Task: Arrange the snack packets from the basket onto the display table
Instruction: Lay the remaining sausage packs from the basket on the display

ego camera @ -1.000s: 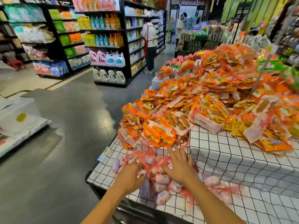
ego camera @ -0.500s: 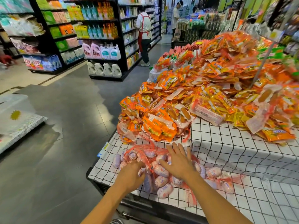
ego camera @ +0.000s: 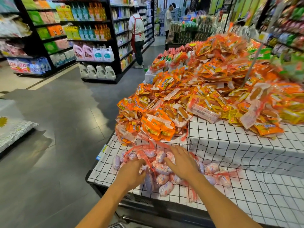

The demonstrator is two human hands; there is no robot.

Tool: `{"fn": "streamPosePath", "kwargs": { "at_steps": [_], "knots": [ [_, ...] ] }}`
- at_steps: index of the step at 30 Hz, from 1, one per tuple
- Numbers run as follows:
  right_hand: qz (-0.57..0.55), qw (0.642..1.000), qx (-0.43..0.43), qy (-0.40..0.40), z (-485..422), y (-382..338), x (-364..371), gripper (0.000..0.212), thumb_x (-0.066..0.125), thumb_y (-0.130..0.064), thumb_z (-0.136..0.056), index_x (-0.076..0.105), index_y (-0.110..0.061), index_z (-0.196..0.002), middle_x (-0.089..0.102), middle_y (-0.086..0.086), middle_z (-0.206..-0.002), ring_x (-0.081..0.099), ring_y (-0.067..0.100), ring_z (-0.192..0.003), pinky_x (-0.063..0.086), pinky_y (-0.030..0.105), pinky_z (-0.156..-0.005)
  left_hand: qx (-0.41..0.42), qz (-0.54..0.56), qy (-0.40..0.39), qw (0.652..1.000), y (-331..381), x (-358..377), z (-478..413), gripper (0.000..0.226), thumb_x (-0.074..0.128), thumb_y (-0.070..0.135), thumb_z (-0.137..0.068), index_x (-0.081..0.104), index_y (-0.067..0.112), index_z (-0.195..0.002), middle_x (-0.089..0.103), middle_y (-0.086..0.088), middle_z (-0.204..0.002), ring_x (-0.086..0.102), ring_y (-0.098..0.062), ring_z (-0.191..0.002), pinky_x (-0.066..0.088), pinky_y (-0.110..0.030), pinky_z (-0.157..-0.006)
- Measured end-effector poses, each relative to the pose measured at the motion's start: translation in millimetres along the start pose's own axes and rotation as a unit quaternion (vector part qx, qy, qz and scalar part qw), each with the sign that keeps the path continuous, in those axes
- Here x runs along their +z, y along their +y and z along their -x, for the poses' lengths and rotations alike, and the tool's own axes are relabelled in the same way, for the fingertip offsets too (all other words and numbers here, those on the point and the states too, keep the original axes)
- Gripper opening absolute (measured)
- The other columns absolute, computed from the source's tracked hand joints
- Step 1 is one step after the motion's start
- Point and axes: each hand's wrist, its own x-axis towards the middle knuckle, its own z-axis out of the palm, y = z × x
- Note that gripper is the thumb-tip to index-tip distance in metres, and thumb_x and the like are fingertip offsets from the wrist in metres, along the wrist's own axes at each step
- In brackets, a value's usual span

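Both bare hands rest on a cluster of small pale pink-and-white sausage-shaped snack packets bundled in thin red plastic netting, which lies on the near lower tier of the display table, a stepped stand draped in a white cloth with a black grid pattern. The left hand sits at the left side of the cluster with its fingers curled down into the netting, seemingly gripping a bunch of it, though the fingertips are hidden under the hand. The right hand lies flat just beside it, palm down, fingers spread wide and pressing on the top of the packets without closing around any. A few more pale packets trail off to the right along the same tier. On the raised tier behind, well apart from the hands, a large heap of flat orange and yellow plastic snack packets covers most of the cloth (its far edge is blurred). Across the grey tiled aisle stand dark shelves stocked with bottles and boxes, and a person in a red apron faces them.
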Motion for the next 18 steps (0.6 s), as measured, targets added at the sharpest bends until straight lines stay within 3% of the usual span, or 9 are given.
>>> {"fn": "streamPosePath", "kwargs": {
  "at_steps": [3,12,18],
  "knots": [
    [0.005,1.0,0.007,-0.008,9,3,-13,0.058,0.039,-0.053,-0.099,0.034,-0.027,-0.15,0.047,0.001,-0.146,0.044,0.023,-0.133,0.042,0.039,-0.105,0.01,-0.01,0.012,1.0,3,-4,2,0.037,0.051,0.043,-0.092,0.057,0.027,-0.125,0.063,0.003,-0.119,0.061,-0.017,-0.103,0.053,-0.036,-0.081],
    [0.049,0.995,0.084,0.022,92,25,-41,0.045,0.043,-0.049,-0.097,0.053,-0.027,-0.135,0.062,0.001,-0.126,0.059,0.023,-0.111,0.049,0.035,-0.087,0.086,-0.039,0.0,0.996,37,11,25,0.029,0.052,0.032,-0.093,0.059,0.023,-0.119,0.061,-0.001,-0.12,0.059,-0.022,-0.107,0.05,-0.034,-0.083],
    [0.044,0.982,0.184,0.02,190,60,-45,0.047,0.045,-0.046,-0.099,0.051,-0.024,-0.139,0.058,0.001,-0.135,0.056,0.024,-0.119,0.047,0.037,-0.095,0.197,0.003,-0.031,0.98,99,39,38,0.029,0.051,0.033,-0.094,0.06,0.021,-0.119,0.064,-0.006,-0.112,0.061,-0.029,-0.1,0.049,-0.037,-0.076]
  ]
}}
